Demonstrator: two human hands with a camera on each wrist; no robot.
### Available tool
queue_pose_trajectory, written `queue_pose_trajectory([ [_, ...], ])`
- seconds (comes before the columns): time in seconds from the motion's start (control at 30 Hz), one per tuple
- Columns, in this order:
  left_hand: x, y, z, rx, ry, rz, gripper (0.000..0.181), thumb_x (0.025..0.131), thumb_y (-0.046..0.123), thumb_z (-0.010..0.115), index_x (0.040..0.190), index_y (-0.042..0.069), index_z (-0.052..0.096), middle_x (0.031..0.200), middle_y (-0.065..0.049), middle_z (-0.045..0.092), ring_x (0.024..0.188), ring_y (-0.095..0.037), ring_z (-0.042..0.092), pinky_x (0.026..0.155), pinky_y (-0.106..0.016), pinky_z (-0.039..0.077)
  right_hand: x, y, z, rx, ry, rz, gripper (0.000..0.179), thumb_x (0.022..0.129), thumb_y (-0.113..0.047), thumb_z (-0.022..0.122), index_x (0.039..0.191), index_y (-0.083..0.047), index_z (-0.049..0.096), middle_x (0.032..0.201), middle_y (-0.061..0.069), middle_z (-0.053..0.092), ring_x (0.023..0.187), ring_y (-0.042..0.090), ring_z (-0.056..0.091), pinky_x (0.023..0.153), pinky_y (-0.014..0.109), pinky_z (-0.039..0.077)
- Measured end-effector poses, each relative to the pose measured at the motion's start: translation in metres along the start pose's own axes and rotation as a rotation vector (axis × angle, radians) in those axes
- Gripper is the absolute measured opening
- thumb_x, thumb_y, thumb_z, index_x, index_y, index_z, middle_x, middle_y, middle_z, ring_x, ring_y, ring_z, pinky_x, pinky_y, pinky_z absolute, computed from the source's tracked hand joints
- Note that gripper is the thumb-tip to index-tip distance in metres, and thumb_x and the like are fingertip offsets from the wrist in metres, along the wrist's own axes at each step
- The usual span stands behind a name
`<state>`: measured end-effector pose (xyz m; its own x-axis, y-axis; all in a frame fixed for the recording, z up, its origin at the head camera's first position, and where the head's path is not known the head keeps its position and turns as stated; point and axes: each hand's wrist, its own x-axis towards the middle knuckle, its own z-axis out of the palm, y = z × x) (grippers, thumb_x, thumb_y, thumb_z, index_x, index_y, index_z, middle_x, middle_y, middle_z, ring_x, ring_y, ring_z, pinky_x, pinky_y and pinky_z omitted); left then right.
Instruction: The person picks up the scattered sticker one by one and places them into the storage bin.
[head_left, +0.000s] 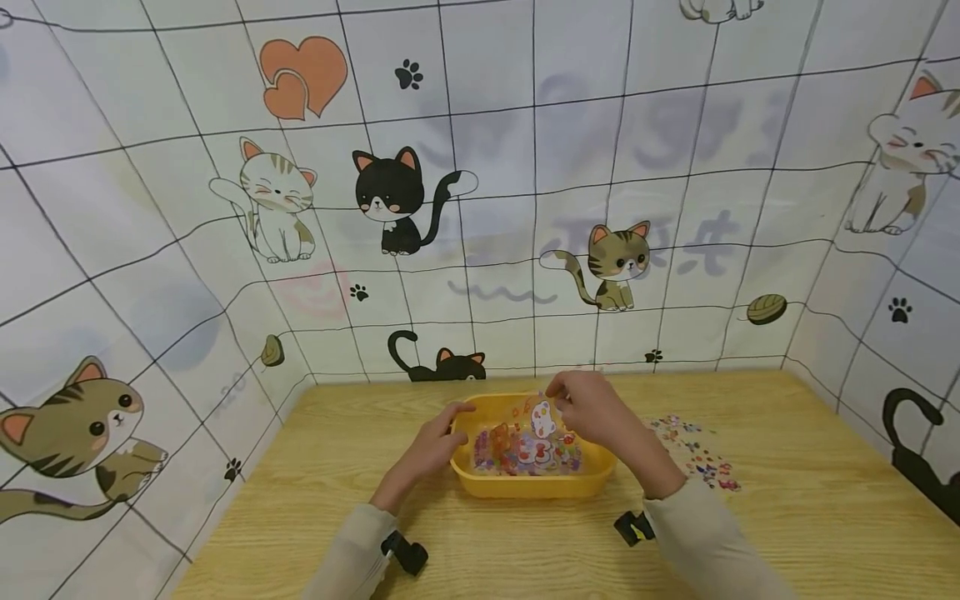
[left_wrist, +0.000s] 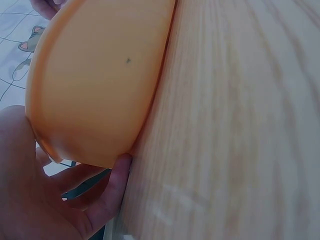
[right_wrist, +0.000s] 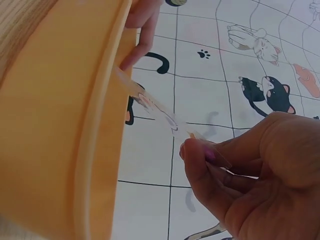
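A yellow plastic basin (head_left: 532, 488) sits on the wooden table, with many small colourful pieces (head_left: 566, 458) inside. My left hand (head_left: 431, 443) grips its left end, thumb at the rim and fingers against the outer wall (left_wrist: 95, 100). Above the basin, my right hand (head_left: 592, 407) pinches the upper right corner of a clear plastic sheet (head_left: 542, 419) between thumb and fingers. White and red cartoon figures are printed on the sheet, which hangs tilted into the basin. In the right wrist view the sheet (right_wrist: 162, 115) appears almost edge-on; whether it is a single sheet or a flat bag, I cannot tell.
Small colourful bits (head_left: 697, 454) lie scattered on the table (head_left: 810, 483) right of the basin. A cloth (head_left: 510, 208) with grid lines and cartoon cats hangs behind and along both sides. Black camera mounts (head_left: 405, 553) are at both sleeves.
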<state>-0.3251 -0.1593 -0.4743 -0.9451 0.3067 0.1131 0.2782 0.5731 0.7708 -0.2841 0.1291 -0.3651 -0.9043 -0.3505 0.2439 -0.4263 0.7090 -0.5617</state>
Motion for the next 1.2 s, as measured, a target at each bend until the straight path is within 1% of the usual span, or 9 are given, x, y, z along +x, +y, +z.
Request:
queue_pose_trajectory([
  [0.1, 0.0, 0.002, 0.0, -0.007, -0.008, -0.004, 0.05, 0.098, 0.014, 0.052, 0.147, 0.021, 0.053, 0.153, -0.013, 0.054, 0.073, -0.019, 0.048, 0.071, -0.037, 0.042, 0.002, 0.0, 0.004, 0.02, -0.01, 0.007, 0.022, 0.098, 0.002, 0.057, 0.113, 0.005, 0.072, 0.109, 0.02, 0.074, 0.089, 0.027, 0.071, 0.065, 0.031, 0.054],
  [0.17, 0.001, 0.003, 0.0, -0.009, -0.011, -0.003, 0.05, 0.098, 0.014, 0.052, 0.148, 0.02, 0.053, 0.152, -0.014, 0.054, 0.064, -0.018, 0.038, 0.068, -0.036, 0.04, 0.003, 0.0, 0.007, 0.023, -0.014, 0.01, 0.022, 0.098, 0.002, 0.057, 0.113, 0.006, 0.072, 0.109, 0.02, 0.074, 0.088, 0.025, 0.07, 0.064, 0.03, 0.054],
  [0.37, 0.001, 0.002, 0.0, 0.018, 0.0, 0.013, 0.05, 0.097, 0.013, 0.052, 0.146, 0.02, 0.054, 0.155, -0.012, 0.052, 0.089, -0.021, 0.05, 0.081, -0.04, 0.04, 0.008, 0.002, 0.013, 0.029, -0.048, 0.015, 0.022, 0.1, -0.005, 0.06, 0.114, 0.007, 0.073, 0.107, 0.019, 0.074, 0.06, 0.014, 0.065, 0.06, 0.029, 0.051],
  [0.53, 0.001, 0.002, 0.0, 0.012, -0.006, 0.009, 0.05, 0.097, 0.013, 0.052, 0.147, 0.019, 0.053, 0.154, -0.013, 0.053, 0.079, -0.02, 0.047, 0.078, -0.039, 0.041, 0.012, 0.001, 0.013, -0.02, -0.069, 0.005, 0.027, 0.101, -0.006, 0.054, 0.114, 0.006, 0.074, 0.112, 0.021, 0.075, 0.052, 0.009, 0.054, 0.059, 0.027, 0.045],
  [0.63, 0.0, 0.002, 0.0, 0.016, -0.005, 0.011, 0.05, 0.097, 0.013, 0.052, 0.147, 0.019, 0.054, 0.155, -0.013, 0.052, 0.084, -0.02, 0.049, 0.079, -0.039, 0.041, 0.014, 0.001, 0.011, -0.042, -0.1, 0.026, 0.03, 0.096, 0.001, 0.052, 0.115, 0.007, 0.074, 0.115, 0.021, 0.075, 0.052, 0.01, 0.049, 0.057, 0.027, 0.041],
  [0.83, 0.0, 0.002, -0.001, -0.003, -0.004, 0.004, 0.05, 0.097, 0.013, 0.052, 0.147, 0.019, 0.054, 0.148, -0.014, 0.057, 0.067, -0.017, 0.038, 0.066, -0.034, 0.038, 0.017, 0.005, 0.009, -0.078, -0.164, 0.027, 0.038, 0.082, 0.014, 0.05, 0.111, 0.008, 0.074, 0.113, 0.021, 0.075, 0.085, 0.022, 0.066, 0.071, 0.034, 0.053],
  [0.97, 0.0, 0.0, 0.0, 0.005, -0.004, 0.011, 0.05, 0.096, 0.014, 0.053, 0.146, 0.019, 0.054, 0.153, -0.013, 0.054, 0.089, -0.021, 0.053, 0.077, -0.036, 0.042, 0.019, 0.009, 0.008, -0.068, -0.208, 0.038, 0.038, 0.081, 0.016, 0.049, 0.108, 0.008, 0.075, 0.113, 0.025, 0.074, 0.067, 0.016, 0.058, 0.071, 0.035, 0.054],
  [1.07, 0.001, -0.002, 0.0, 0.003, -0.009, 0.011, 0.051, 0.095, 0.015, 0.053, 0.146, 0.02, 0.054, 0.154, -0.012, 0.053, 0.103, -0.028, 0.056, 0.082, -0.04, 0.045, 0.021, 0.011, 0.007, -0.068, -0.228, 0.044, 0.033, 0.081, 0.017, 0.049, 0.095, 0.008, 0.078, 0.097, 0.023, 0.077, 0.051, 0.008, 0.053, 0.063, 0.03, 0.051],
  [1.2, 0.001, -0.002, 0.0, -0.002, -0.007, 0.01, 0.05, 0.096, 0.015, 0.053, 0.146, 0.021, 0.054, 0.154, -0.012, 0.053, 0.101, -0.029, 0.058, 0.08, -0.04, 0.046, 0.024, 0.013, 0.008, -0.06, -0.249, 0.045, 0.034, 0.082, 0.016, 0.047, 0.061, -0.003, 0.066, 0.059, 0.007, 0.066, 0.04, 0.005, 0.052, 0.048, 0.024, 0.03],
])
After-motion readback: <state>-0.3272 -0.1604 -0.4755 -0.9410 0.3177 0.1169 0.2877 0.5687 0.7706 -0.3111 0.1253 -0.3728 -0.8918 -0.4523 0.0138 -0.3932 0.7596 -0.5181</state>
